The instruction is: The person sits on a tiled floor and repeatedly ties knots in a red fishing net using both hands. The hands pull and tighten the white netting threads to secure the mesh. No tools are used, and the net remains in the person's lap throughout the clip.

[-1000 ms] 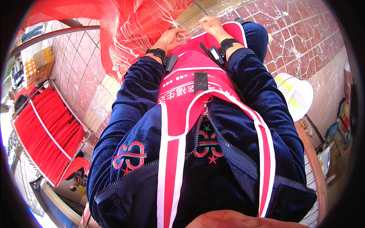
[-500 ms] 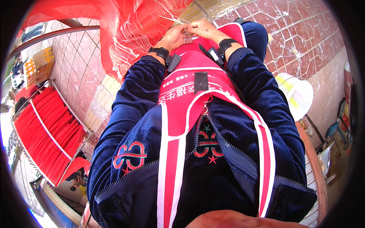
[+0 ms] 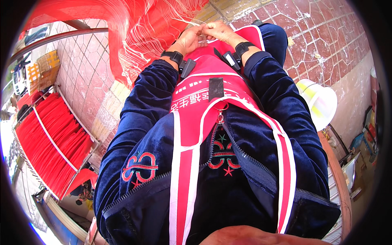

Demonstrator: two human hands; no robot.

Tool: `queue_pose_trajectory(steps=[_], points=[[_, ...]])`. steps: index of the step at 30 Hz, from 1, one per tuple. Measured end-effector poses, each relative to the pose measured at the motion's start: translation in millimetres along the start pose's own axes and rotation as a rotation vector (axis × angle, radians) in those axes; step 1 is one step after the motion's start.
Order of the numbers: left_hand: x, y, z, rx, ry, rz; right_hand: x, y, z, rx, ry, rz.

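Note:
My left hand (image 3: 189,41) and my right hand (image 3: 220,32) meet above my red apron (image 3: 196,90), fingers bent and pinched together on something small and pale that I cannot make out. Just left of them, red fabric (image 3: 94,10) with long white fringe threads (image 3: 136,53) hangs close to my fingertips; whether any thread is between them is unclear. Black devices are strapped to both my wrists, over navy velvet sleeves.
A white bucket (image 3: 320,104) stands at the right on the tiled floor (image 3: 310,45). At the left are a metal bar (image 3: 65,34), a cardboard box (image 3: 45,69), a rack of red fabric (image 3: 53,143) and a person (image 3: 83,192). Assorted items line the right wall.
My right hand has moved leftward and down to join my left hand. Both sets of fingers have closed in together where they were apart a second earlier.

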State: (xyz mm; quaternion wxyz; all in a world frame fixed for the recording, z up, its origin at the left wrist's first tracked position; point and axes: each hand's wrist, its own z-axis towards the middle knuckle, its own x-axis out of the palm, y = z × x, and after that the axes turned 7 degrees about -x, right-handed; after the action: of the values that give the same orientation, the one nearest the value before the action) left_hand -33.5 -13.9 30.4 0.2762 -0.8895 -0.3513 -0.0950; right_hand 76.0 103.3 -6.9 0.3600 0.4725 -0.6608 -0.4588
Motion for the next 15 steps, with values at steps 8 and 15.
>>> queue_pose_trajectory(steps=[8,15], points=[[-10.0,4.9,8.1,0.044,-0.122,0.073,-1.7,-8.8,4.2,0.040,-0.110,0.069],[-27.9,7.7,5.3,0.064,-0.281,0.158,-3.9,-12.6,4.8,0.122,-0.233,0.349]])
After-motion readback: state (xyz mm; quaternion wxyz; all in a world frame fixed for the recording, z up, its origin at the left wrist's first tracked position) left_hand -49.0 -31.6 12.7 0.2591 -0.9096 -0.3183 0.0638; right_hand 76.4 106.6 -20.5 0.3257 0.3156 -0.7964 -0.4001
